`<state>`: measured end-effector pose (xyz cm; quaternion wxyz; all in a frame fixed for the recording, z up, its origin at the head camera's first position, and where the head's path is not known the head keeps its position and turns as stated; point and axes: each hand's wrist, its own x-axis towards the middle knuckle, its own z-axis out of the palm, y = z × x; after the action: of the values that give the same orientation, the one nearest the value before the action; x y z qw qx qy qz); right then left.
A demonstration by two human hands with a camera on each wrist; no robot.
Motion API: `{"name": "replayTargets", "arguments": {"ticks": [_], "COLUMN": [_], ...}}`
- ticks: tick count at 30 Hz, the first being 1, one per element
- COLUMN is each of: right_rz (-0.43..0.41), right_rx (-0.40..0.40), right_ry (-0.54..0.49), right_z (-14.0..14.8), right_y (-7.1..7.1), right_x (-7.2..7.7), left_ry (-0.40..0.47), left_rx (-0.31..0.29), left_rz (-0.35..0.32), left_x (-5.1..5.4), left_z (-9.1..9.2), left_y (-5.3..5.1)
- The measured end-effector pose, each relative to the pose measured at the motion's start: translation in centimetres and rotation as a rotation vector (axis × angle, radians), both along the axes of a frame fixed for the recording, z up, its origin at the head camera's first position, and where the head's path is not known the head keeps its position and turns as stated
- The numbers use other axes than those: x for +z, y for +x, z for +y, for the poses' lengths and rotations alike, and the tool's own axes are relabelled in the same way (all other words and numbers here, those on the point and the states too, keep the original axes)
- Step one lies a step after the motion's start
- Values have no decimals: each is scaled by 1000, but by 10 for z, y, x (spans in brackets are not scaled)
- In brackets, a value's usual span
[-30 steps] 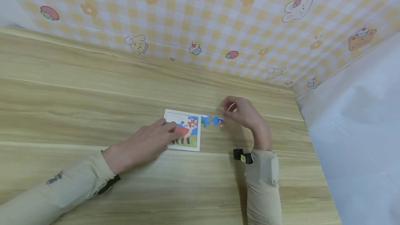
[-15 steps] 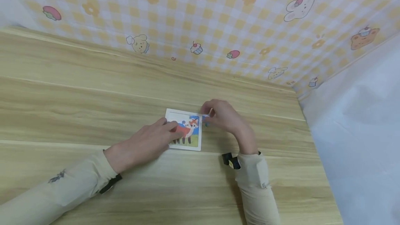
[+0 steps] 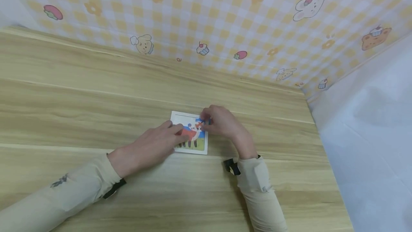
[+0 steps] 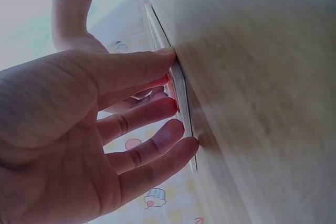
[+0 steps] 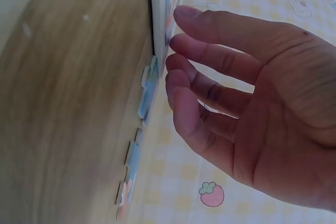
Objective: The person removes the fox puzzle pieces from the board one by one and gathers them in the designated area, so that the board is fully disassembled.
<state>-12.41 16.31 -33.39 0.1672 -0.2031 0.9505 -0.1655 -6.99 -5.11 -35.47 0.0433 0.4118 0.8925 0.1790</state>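
Note:
A framed fox jigsaw puzzle [image 3: 195, 142] lies flat on the table, its upper left part a pale blank area. My left hand [image 3: 149, 148] rests on the puzzle's left side. In the left wrist view, the thumb [image 4: 157, 61] touches the near edge and the other fingertips lie along the board. My right hand [image 3: 222, 122] hovers over the upper right corner, fingertips at the fox's head. Seen from the right wrist, its fingers bend loosely with a gap between thumb and index, nothing visible between them. Blue jigsaw pieces [image 5: 149, 93] lie beside the frame, mostly covered in the head view.
The wood-grain table [image 3: 96, 110] extends to both sides and in front of the puzzle. Behind it stands a yellow checked cloth [image 3: 173, 20] with cartoon prints. A white surface [image 3: 370, 135] lies past the table's right edge.
My right hand has moved left, from beyond the loose pieces to the puzzle's upper right corner, and now covers those pieces in the head view. The left hand stays put.

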Motion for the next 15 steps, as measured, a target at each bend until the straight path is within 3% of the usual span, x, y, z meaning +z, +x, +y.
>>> {"name": "replayTargets", "arguments": {"ticks": [9,15], "right_rz": [29,-1], "right_rx": [2,9], "right_ry": [64,67], "right_z": [-4,-2], "right_y": [1,2], "right_x": [-2,-1], "left_ry": [10,3], "left_rx": [4,3], "left_rz": [-9,-23], "left_x": [-1,-1], "left_z": [0,0], "left_y": [0,-1]}}
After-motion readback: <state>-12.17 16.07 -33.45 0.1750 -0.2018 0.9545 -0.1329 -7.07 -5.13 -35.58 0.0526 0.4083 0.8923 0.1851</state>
